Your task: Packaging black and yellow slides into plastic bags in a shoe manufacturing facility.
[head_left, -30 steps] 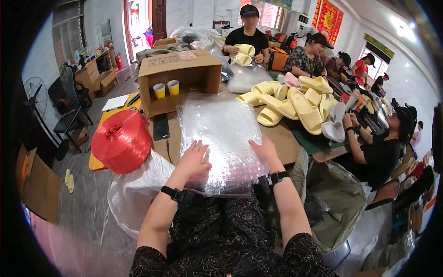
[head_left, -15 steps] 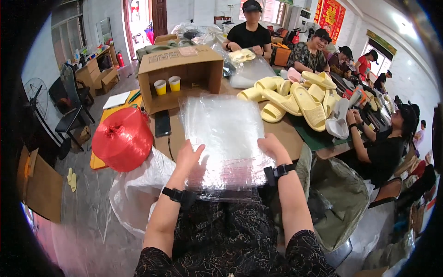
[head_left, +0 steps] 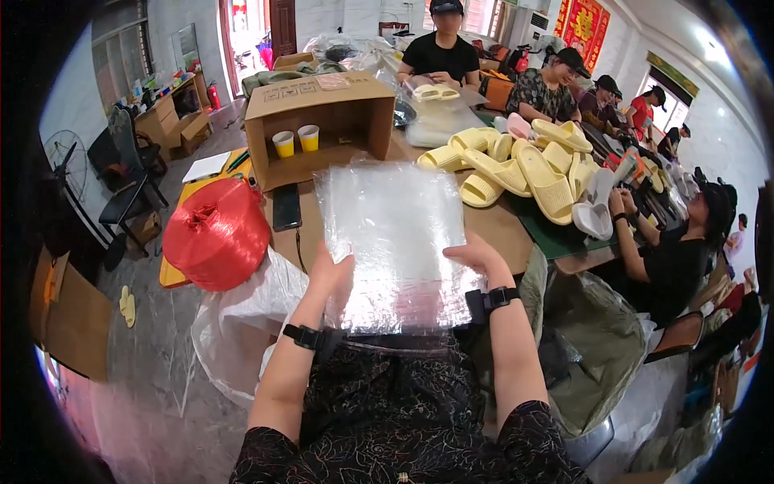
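A stack of clear plastic bags [head_left: 395,234] lies flat between my hands, its near edge reaching over the table's front edge toward my body. My left hand [head_left: 329,270] grips the left side, thumb on top and the other fingers hidden. On the opposite side my right hand [head_left: 477,256] holds the stack the same way, thumb pressed on the upper sheet. Beyond the stack stands an open cardboard box [head_left: 318,121] on its side, with two yellow and white paper cups [head_left: 308,138] in it. A black phone [head_left: 286,207] rests left of the bags.
A big red roll of plastic twine [head_left: 216,234] sits at the left. Yellow slippers [head_left: 544,185] are heaped at the right, near a co-worker holding a white slipper [head_left: 595,211]. An olive sack [head_left: 588,347] hangs open below the table's right front. Other people work along the far side.
Both hands keep their hold on the bag stack, which has shifted only slightly. The co-worker in the patterned shirt has lowered their head. The view has tilted a little.
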{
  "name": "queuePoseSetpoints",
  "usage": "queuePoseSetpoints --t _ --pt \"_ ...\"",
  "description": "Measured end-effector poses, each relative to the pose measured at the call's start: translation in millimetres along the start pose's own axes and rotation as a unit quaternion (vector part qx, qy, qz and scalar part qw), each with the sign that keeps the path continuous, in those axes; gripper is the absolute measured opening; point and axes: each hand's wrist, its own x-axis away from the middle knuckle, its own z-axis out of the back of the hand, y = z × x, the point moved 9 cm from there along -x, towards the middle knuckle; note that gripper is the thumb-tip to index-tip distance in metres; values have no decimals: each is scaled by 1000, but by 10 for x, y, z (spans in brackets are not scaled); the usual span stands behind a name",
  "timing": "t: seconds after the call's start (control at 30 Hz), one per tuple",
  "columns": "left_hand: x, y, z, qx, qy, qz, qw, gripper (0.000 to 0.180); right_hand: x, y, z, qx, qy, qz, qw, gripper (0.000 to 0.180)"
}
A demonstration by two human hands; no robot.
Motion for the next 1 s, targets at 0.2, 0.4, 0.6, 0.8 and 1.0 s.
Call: queuePoseSetpoints --t 0.2,0.4,0.6,0.8,1.0 --pt "381 492 136 -167 80 -85 979 90 205 -77 187 174 129 28 976 87" --pt "335 1060 -23 -261 -23 -337 904 64 252 -125 200 312 191 -7 931 106" --pt "301 705 -332 -217 -130 -269 929 49 496 -210 1729 101 516 147 837 78" --pt "319 564 -279 -208 -88 -271 936 49 327 48 2711 -236 535 141 799 61" --pt "345 630 -293 -199 -82 -288 933 49 146 160 2846 -370 490 177 769 37"
